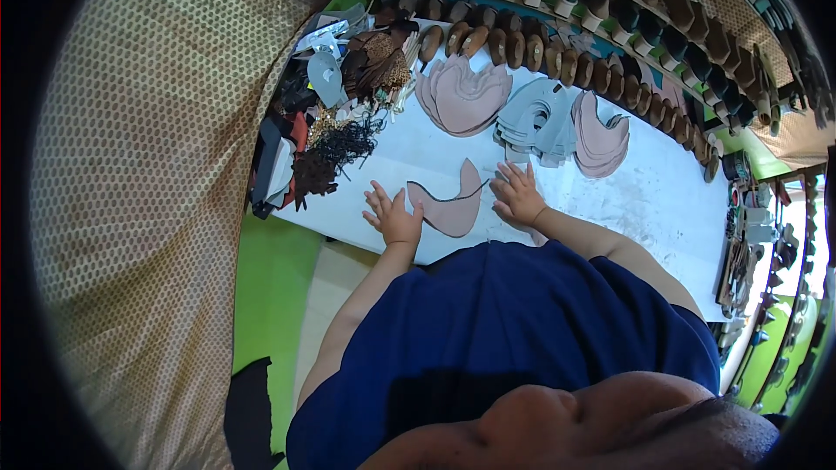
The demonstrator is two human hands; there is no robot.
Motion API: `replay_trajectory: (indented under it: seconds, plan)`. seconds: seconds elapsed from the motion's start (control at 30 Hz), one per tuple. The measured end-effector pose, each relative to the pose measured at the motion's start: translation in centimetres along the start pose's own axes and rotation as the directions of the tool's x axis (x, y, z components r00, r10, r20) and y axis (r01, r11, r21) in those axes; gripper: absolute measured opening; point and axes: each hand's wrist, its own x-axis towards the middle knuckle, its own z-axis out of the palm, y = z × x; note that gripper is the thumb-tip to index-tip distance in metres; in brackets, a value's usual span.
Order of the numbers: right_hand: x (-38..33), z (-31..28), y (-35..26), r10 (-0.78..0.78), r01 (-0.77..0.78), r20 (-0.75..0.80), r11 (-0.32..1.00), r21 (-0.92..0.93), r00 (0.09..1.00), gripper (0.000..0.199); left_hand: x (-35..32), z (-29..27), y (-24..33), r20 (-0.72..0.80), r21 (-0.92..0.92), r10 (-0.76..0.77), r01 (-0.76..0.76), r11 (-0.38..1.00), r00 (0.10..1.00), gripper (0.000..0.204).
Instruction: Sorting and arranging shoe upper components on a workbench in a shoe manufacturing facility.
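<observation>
**Pink piece (451, 216) flanked by spread left hand (399, 221) and right hand (521, 195)**

The pink piece, cut in a deep curve, is laid flat on the white bench (662, 218), between the hands. Its left end is set just beside the thumb of the left hand; whether the two are touching cannot be told. The left hand is held with fingers fanned out and nothing gripped. The right hand is placed just to the right of the piece, its fingers likewise parted and nothing seen to be grasped.

Straight beyond the right hand, grey pieces (514, 128) are piled, their near end close to its fingertips. Farther to that hand's right, a pink stack (601, 144) is placed; another, the wider stack (461, 103), is set beyond the gap between both hands. Beyond the left hand and to its left, black cords (347, 146) are heaped. Brown shoe lasts (569, 67) are lined up beyond all the stacks.
</observation>
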Motion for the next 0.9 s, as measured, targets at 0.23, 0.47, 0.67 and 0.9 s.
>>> replay_trajectory:
  seconds: [0.23,0.47,0.67,0.9]
  plan:
    - [0.5,0.2,0.5,0.048,-0.050,0.074,0.999,0.016,0.996,0.061,3.4,-0.7,1.9,0.123,-0.066,-0.183,0.192,0.979,0.975,0.014]
    - [0.6,-0.1,0.4,0.074,-0.079,0.128,0.996,0.038,0.989,0.054,6.5,-1.9,1.9,-0.002,0.045,0.134,-0.133,0.990,0.991,0.041]
    - [0.8,1.2,0.5,0.071,-0.070,-0.007,0.995,0.077,0.997,0.037,1.3,-0.9,2.2,0.270,0.018,0.434,-0.455,0.890,0.860,0.071]
    - [3.5,0.7,-0.7,0.111,-0.101,-0.076,0.987,0.125,0.991,0.012,0.1,-0.5,1.5,0.437,-0.089,0.566,-0.593,0.800,0.699,0.075]
